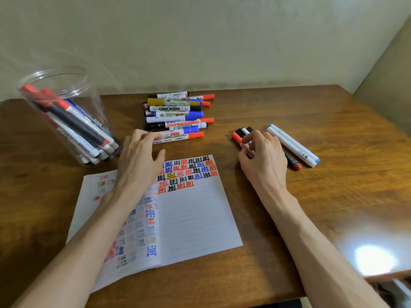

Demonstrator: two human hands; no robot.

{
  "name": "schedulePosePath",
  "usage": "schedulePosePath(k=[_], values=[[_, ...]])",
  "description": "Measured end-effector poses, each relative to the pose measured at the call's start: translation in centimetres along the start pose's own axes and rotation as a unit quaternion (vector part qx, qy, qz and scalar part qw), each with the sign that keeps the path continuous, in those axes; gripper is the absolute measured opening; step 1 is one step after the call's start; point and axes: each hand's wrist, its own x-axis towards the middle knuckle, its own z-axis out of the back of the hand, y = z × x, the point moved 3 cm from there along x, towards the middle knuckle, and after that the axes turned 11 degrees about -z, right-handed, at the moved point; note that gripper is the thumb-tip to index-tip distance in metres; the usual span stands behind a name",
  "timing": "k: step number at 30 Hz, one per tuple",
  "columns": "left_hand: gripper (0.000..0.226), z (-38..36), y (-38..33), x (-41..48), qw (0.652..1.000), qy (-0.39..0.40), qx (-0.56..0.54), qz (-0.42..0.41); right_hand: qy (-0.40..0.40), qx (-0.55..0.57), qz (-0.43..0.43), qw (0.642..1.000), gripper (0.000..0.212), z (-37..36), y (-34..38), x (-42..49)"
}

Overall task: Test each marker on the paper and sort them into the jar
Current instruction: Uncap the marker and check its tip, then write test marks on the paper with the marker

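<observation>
Roughly midway: the jar (pixel 91 101) holds many markers, the paper (pixel 195 218) shows rows of test marks, and a pile (pixel 175 116) waits on the bench (pixel 311 196). The right hand (pixel 264 158) curls its fingers (pixel 253 138) on a red marker (pixel 236 138), seemingly gripping it. The left hand (pixel 138 158) hovers, loosely spread and empty.

Only clear word: "WHITEBOARD", upside down from my side, on the white-barrelled marker w/ black cap (pixel 173 108). Print on the other markers (pixel 178 118) beside it & on the red-capped white marker (pixel 236 137) my right-hand fingers (pixel 255 137) pinch: too blurred. White lined paper sheet (pixel 195 214): rows of one repeated hand-drawn character, red/blue/black/gold; can't tell which.
</observation>
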Motion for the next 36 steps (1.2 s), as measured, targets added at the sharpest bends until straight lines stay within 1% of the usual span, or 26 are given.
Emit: schedulePosePath(k=[4,7,11,14,17,19,21,25,28,31,34,36], values=[[0.046,0.0,0.3,0.0,0.999,-0.011,-0.028,0.013,-0.006,0.025,0.008,1.000,0.016,-0.1,0.4,-0.3],[0.046,0.0,0.4,0.0,1.000,-0.008,-0.010,0.021,-0.002,0.041,0.016,0.999,0.012,-0.1,0.7,-0.5],[0.033,0.2,0.4,0.1,1.000,-0.003,-0.007,-0.005,-0.004,0.058,0.016,0.998,0.011,-0.1,0.9,-0.6],[0.026,0.5,-0.1,-0.3,1.000,-0.013,-0.028,0.001,0.006,0.061,0.019,0.998,0.011,-0.2,1.0,-0.7],[0.022,1.1,-0.2,-0.4,0.995,-0.055,-0.076,-0.021,0.024,0.075,0.031,0.996,0.013,0.0,1.2,-0.8],[0.020,1.7,-0.1,-0.5,0.989,-0.076,-0.125,-0.031,0.042,0.105,0.056,0.992,0.017,0.1,1.6,-0.9],[0.021,2.3,-0.2,-0.8,0.979,-0.083,-0.182,-0.030,0.070,0.124,0.094,0.985,0.023,-0.1,2.2,-1.2],[0.019,3.8,-1.0,-2.2,0.949,-0.098,-0.297,-0.023,0.114,0.113,0.172,0.972,0.030,-0.8,3.5,-2.2],[0.020,4.3,-1.5,-3.2,0.929,-0.093,-0.359,-0.004,0.116,0.108,0.189,0.969,0.031,-0.8,3.9,-2.5],[0.024,4.1,-1.5,-3.4,0.922,-0.078,-0.380,0.009,0.115,0.120,0.186,0.968,0.031,-0.5,4.1,-2.6],[0.028,3.8,-1.3,-3.3,0.909,-0.053,-0.413,0.028,0.118,0.126,0.191,0.966,0.027,-0.2,4.3,-2.8],[0.029,4.1,-1.2,-3.3,0.898,-0.051,-0.435,0.040,0.116,0.135,0.198,0.964,0.027,0.0,4.4,-2.9]])
